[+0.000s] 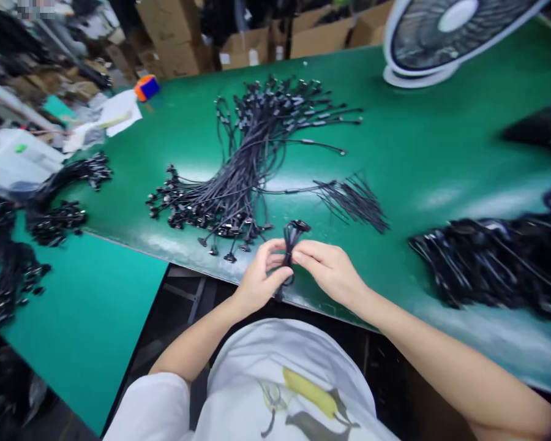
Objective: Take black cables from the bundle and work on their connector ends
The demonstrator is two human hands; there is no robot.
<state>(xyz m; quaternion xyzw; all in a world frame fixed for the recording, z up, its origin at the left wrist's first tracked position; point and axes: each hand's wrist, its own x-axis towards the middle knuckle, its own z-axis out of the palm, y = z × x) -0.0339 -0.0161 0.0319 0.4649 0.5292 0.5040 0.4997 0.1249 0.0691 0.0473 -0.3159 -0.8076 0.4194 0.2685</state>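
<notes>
The person holds a folded black cable (289, 237) in front of the body, just over the near edge of the green table (427, 159), a little to the right of the middle of the view. The left hand (262, 274) grips it from the left side, with the thumb and the fingers bent around its lower part. The right hand (328, 264) comes from the other side, and its thumb and forefinger are pinched narrowly at the middle of the cable. The loops stand almost upright, with a dark connector (302, 225) at the top; whether a tie is already under the right fingertips is too small to tell with certainty. Beyond the hands lies a large pile of loose cables (243, 159), its connectors spread at both ends. Near to it, on the right, is a small heap of thin black ties (360, 202). Farther right, many dark cable bundles (482, 260) lie close together, rather blurred. A white fan (441, 37) stands at the far side, and an orange and blue roll (147, 89) is at the far left, beside some papers (119, 113). More bunches of cables (59, 211) lie at the left, and cardboard boxes (243, 49) stand behind the table.
</notes>
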